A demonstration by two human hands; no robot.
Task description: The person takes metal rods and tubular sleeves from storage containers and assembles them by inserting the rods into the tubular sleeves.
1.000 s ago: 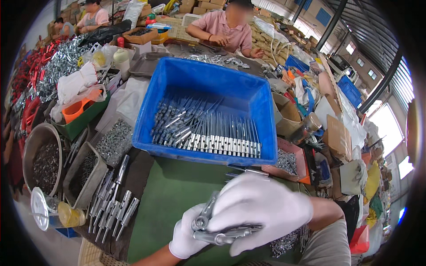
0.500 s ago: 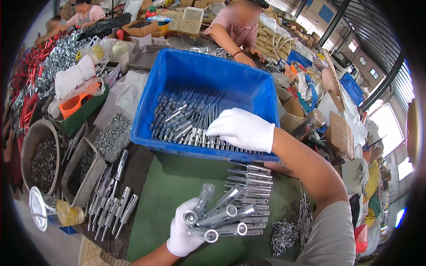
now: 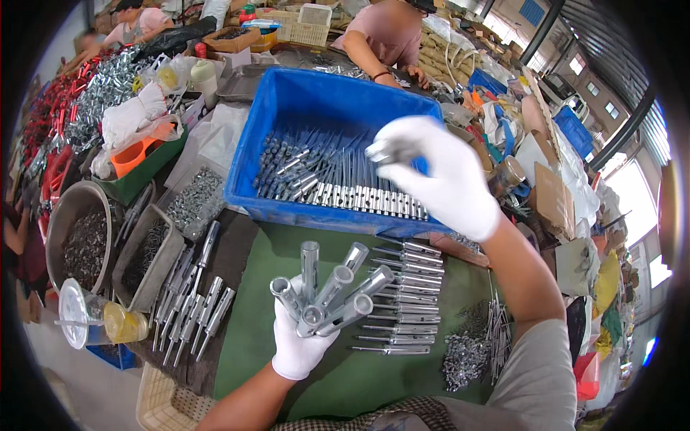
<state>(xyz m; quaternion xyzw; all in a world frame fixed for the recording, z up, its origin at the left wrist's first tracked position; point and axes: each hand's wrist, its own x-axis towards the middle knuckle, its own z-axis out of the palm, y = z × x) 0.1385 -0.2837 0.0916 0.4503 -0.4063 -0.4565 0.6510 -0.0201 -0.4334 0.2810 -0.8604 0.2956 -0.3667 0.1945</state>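
Note:
My left hand, in a white glove, grips a fan of several short metal tubes over the green mat. My right hand, also gloved, hovers above the near right corner of the blue crate and pinches a small blurred metal part. The crate holds several long metal rods laid in rows. A row of finished metal pieces lies on the mat to the right of my left hand.
More metal tubes lie left of the mat beside a grey tray and a round pan of small parts. A pile of small screws sits at the right. A person works across the table.
My right hand has lifted out of the blue crate toward me with a small metal part in its fingers. The left hand's bundle of tubes has tilted more upright.

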